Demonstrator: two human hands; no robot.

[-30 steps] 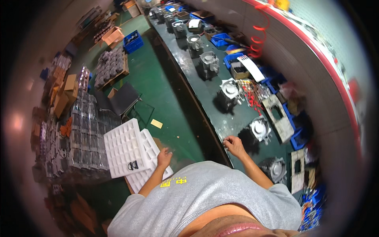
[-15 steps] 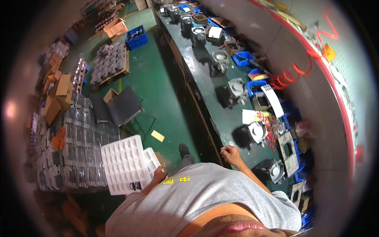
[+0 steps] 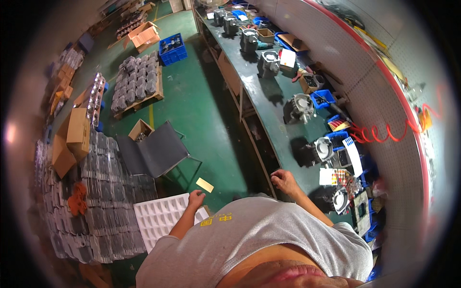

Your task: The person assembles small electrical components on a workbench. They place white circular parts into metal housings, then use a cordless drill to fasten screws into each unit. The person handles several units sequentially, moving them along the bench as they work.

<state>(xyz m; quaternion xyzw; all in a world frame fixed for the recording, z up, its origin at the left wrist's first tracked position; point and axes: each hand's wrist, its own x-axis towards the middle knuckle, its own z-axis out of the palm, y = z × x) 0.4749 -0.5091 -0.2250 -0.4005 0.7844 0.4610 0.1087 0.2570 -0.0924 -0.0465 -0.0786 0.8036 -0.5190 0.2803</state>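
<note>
My left hand (image 3: 195, 198) hangs beside the upper right corner of a white moulded tray (image 3: 161, 216) with rows of pockets. Its fingers are curled in; what they hold, if anything, is too small to make out. Over the near edge of the long dark green workbench (image 3: 269, 103) is my right hand (image 3: 284, 183), its fingers bent together and their inner side hidden. Grey metal housings with round openings stand in a row along the bench; the nearest housing (image 3: 340, 200) lies beyond my right forearm.
A black chair (image 3: 156, 151) stands ahead on the left, with a yellowish card (image 3: 205, 185) on the floor. Wrapped stacks of grey castings (image 3: 103, 192) line the left side. Farther off are a loaded pallet (image 3: 137, 86) and a blue crate (image 3: 173, 50). A red coiled hose (image 3: 384, 134) hangs at right.
The bench and its housings have shifted right and nearer in the view. My left hand has risen, and the tray now sits lower, partly behind my arm. The dark part at the tray's bottom is hidden.
</note>
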